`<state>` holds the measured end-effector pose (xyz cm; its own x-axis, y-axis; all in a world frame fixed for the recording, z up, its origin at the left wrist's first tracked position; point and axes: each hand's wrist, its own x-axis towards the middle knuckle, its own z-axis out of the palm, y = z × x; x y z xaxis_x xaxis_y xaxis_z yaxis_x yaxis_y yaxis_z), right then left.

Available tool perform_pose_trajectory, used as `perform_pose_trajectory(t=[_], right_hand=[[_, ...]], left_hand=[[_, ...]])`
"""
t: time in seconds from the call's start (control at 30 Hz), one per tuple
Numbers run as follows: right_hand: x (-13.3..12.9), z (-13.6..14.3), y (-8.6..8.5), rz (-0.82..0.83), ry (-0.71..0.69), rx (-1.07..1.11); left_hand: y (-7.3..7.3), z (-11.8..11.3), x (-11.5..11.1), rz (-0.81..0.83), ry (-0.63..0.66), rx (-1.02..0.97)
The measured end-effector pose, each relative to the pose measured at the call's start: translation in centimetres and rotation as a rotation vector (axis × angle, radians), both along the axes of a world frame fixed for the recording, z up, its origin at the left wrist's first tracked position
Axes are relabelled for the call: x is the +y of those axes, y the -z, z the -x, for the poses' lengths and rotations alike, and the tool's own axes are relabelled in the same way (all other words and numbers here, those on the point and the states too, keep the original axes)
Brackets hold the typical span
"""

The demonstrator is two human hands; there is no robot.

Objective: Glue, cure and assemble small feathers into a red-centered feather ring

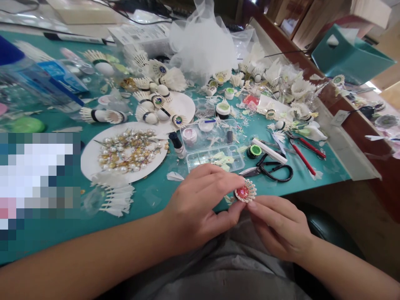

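Note:
Between my two hands, just off the table's front edge, is a trimmed shuttlecock [245,191] with a ring of short pale quills around a glittery red centre. My left hand [203,200] pinches its rim between thumb and fingers. From the other side, the fingertips of my right hand [281,225] are pressed together against its lower edge. The shuttlecock's underside is hidden. Just beyond it lie black-handled scissors [276,171] and an open jar of green glitter [254,151].
A white plate [89,156] of pearl and gold beads stands at the left, beside a clear compartment box [215,156]. Several shuttlecocks [150,116] and white tulle [203,46] fill the back. Red-handled pliers [303,156] lie right, near a teal bin [346,58].

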<state>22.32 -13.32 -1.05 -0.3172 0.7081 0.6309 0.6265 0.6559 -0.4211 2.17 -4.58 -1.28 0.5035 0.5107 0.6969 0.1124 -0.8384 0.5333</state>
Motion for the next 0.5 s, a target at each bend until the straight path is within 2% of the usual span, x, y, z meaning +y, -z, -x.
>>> perform_pose_trajectory(t=[0.27,0.5], right_hand=[[-0.09,-0.14,0.46,0.007,-0.029,-0.018],[-0.02,-0.15,0.28,0.012,-0.062,-0.073]], left_hand=[[0.14,-0.01,0.20,0.003,0.132,-0.027],[0.10,0.10,0.07,-0.028,0.103,0.003]])
